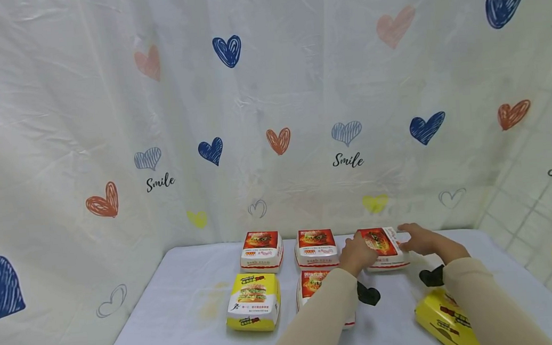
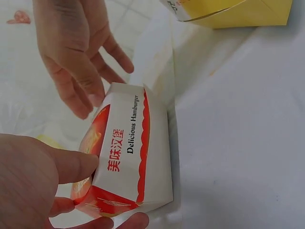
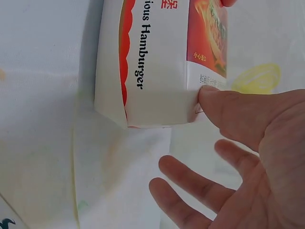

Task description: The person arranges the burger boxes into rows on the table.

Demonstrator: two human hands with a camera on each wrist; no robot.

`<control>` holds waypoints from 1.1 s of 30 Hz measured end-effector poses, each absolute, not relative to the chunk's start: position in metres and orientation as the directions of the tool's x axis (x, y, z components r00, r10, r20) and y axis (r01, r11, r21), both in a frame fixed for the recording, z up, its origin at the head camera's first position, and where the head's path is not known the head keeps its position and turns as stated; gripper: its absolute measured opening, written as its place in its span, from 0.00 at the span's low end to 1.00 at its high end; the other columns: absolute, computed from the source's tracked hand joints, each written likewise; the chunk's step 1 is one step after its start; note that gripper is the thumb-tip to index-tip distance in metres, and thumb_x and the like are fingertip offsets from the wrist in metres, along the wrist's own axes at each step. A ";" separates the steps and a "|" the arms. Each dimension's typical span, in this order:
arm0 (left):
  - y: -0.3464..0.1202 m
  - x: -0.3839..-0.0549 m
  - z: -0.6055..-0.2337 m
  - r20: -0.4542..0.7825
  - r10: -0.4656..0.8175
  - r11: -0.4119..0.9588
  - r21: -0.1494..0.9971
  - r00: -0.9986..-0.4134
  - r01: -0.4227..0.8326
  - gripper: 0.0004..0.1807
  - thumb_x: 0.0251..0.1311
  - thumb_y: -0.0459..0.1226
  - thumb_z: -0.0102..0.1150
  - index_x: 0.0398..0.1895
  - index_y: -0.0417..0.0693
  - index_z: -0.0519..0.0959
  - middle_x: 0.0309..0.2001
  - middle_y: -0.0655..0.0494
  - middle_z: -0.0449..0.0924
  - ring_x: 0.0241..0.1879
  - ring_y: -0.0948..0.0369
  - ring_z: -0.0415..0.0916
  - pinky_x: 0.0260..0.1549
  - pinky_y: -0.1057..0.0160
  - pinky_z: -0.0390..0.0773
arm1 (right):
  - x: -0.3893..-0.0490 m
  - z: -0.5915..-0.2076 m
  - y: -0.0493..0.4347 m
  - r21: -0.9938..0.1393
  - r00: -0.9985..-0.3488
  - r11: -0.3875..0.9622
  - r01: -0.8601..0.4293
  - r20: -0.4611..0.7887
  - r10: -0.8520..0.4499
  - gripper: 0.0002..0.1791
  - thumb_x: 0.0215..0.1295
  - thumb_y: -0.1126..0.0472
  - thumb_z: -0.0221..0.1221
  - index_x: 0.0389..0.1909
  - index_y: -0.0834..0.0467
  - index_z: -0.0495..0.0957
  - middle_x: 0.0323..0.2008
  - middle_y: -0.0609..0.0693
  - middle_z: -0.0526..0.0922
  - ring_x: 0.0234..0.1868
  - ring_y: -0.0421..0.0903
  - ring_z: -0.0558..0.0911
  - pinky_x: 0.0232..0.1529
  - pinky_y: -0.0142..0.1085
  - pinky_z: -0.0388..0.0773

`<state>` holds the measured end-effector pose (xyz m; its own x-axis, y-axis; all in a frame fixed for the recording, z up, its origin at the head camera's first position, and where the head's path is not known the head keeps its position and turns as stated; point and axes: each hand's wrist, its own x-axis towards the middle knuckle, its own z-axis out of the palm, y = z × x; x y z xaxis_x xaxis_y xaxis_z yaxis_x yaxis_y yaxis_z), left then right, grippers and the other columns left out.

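A red-and-white hamburger box (image 1: pixel 381 246) sits at the back right of the table, lid closed. My left hand (image 1: pixel 357 253) holds its left end. In the left wrist view that thumb lies on the top edge and the fingers wrap the red end of the carton (image 2: pixel 128 152). My right hand (image 1: pixel 425 239) is at the opposite end. There, in the right wrist view, the thumb (image 3: pixel 214 102) touches the top corner, while the other fingers (image 3: pixel 190 183) spread out, apart from the cardboard.
Two more red-and-white boxes (image 1: pixel 262 252) (image 1: pixel 316 248) stand along the back, and another (image 1: pixel 308 288) sits partly behind my left sleeve. A yellow box (image 1: pixel 253 302) is at front left. Another yellow box (image 1: pixel 442 316) lies by my right forearm. A heart-print curtain (image 1: pixel 296 192) hangs behind the table.
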<state>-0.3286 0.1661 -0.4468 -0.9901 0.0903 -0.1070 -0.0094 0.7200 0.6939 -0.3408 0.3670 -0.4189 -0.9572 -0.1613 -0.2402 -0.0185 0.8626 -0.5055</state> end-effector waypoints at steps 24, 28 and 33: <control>0.165 -0.328 -0.444 -0.086 0.077 0.771 0.636 -0.993 0.005 0.28 0.58 0.41 0.67 0.63 0.51 0.76 0.51 0.47 0.77 0.49 0.50 0.78 0.56 0.49 0.76 | -0.346 -0.420 0.363 -0.522 -0.942 0.853 0.003 -0.287 -0.172 0.41 0.67 0.61 0.62 0.74 0.70 0.55 0.72 0.79 0.56 0.68 0.76 0.62 0.66 0.70 0.63; 0.165 -0.326 -0.444 -0.083 0.075 0.759 0.651 -0.994 0.003 0.28 0.57 0.41 0.68 0.62 0.51 0.76 0.50 0.48 0.78 0.49 0.50 0.78 0.56 0.49 0.76 | -0.345 -0.421 0.364 -0.552 -0.934 0.833 0.032 -0.312 -0.171 0.41 0.68 0.61 0.62 0.74 0.71 0.53 0.70 0.80 0.57 0.65 0.74 0.69 0.62 0.67 0.71; 0.164 -0.327 -0.443 -0.065 0.058 0.750 0.662 -0.996 0.001 0.24 0.54 0.39 0.70 0.56 0.52 0.79 0.43 0.53 0.84 0.41 0.53 0.79 0.48 0.52 0.78 | -0.345 -0.419 0.363 -0.574 -0.927 0.817 0.052 -0.332 -0.175 0.41 0.70 0.61 0.62 0.74 0.73 0.51 0.69 0.81 0.57 0.61 0.73 0.74 0.61 0.69 0.71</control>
